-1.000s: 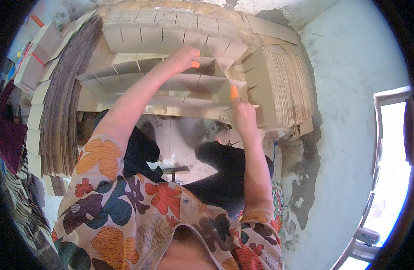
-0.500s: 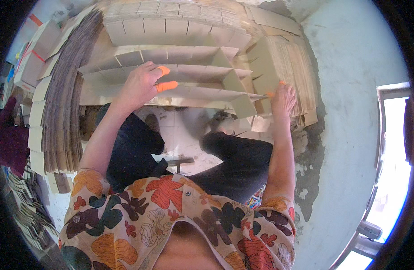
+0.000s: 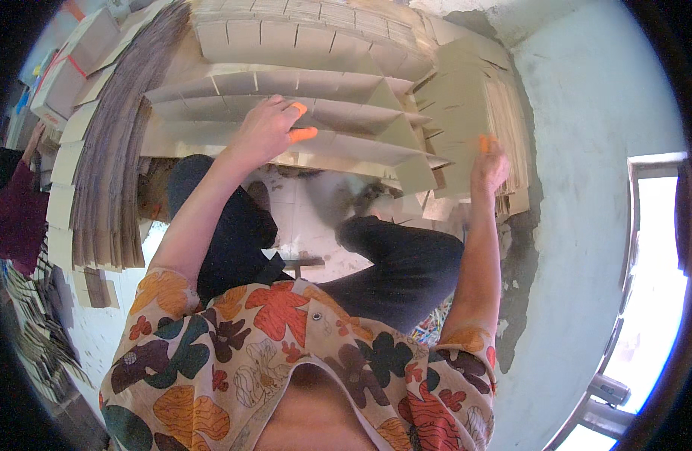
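- Shirt [image 3: 278,316] with big printed flowers is seen nearest, and below it dark trousers [image 3: 398,270] are shown, with the knees spread over a pale floor [image 3: 286,218].
- The left hand [image 3: 269,131] is held over the long strips, with its thumb and forefinger kept apart; by these fingers nothing is seen to be pinched. Whether the front strip is touched by it cannot be told.
- The right hand [image 3: 491,169] is placed at the face of the right stack [image 3: 509,128], by the edge of a notched cardboard sheet [image 3: 458,120]. Its fingers are partly curled, but whether the sheet is gripped cannot be told.
- On both hands, orange finger covers [image 3: 303,134] are worn.
- Three long cardboard strips [image 3: 353,146] are stood on edge, roughly parallel, between the hands and the back pile. Near their right end they are crossed by a cardboard cross piece [image 3: 415,174].
- To the left, a tall row of sheets [image 3: 120,150] is packed tightly, and beyond it a pale box [image 3: 64,86] with red tape is seen.
- At the far left, another person [image 3: 19,218] in dark red clothing is partly shown.
- Behind the strips, a back pile [image 3: 278,36] of notched cardboard is set.
- On the right, everything is bordered by a pale, patched wall [image 3: 579,113].
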{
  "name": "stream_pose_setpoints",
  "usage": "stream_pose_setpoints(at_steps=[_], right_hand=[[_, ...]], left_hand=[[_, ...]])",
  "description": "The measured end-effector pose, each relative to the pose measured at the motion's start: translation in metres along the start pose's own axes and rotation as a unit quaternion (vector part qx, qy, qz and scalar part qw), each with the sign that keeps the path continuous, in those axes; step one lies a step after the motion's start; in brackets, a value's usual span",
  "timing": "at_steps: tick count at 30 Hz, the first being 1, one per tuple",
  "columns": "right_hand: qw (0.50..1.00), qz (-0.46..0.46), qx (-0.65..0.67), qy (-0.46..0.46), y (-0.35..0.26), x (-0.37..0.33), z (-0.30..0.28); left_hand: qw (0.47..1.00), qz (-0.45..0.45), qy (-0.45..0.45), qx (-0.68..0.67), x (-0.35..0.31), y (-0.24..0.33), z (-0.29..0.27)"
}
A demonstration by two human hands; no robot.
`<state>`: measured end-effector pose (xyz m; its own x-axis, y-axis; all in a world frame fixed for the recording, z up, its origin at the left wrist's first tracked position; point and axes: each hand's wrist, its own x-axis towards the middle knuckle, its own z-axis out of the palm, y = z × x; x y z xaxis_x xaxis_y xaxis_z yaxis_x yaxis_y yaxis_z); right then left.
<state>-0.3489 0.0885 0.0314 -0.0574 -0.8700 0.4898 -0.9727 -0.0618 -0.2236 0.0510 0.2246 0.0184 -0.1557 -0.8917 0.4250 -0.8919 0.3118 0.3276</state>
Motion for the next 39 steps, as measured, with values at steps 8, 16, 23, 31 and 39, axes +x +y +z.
stream_pose_setpoints(at_steps=[8,16,23,31,39], right_hand=[[0.964,-0.185,0.190,-0.035,-0.101,-0.004,-0.096],[0.941,-0.202,0.227,-0.150,-0.117,-0.022,-0.077],[0.935,-0.237,0.237,-0.118,-0.127,-0.029,-0.067],[0.927,-0.249,0.245,-0.138,-0.129,-0.034,-0.056],[0.922,-0.249,0.273,-0.113,-0.123,-0.034,-0.049]], left_hand=[[0.999,0.006,-0.042,-0.026,-0.008,0.003,0.014],[0.996,0.065,-0.007,-0.058,-0.016,0.013,0.027],[0.998,0.038,-0.023,-0.046,-0.014,0.012,0.036],[0.997,-0.002,0.023,-0.069,0.013,0.007,0.019],[0.993,-0.012,-0.025,0.112,0.085,-0.055,0.027]])
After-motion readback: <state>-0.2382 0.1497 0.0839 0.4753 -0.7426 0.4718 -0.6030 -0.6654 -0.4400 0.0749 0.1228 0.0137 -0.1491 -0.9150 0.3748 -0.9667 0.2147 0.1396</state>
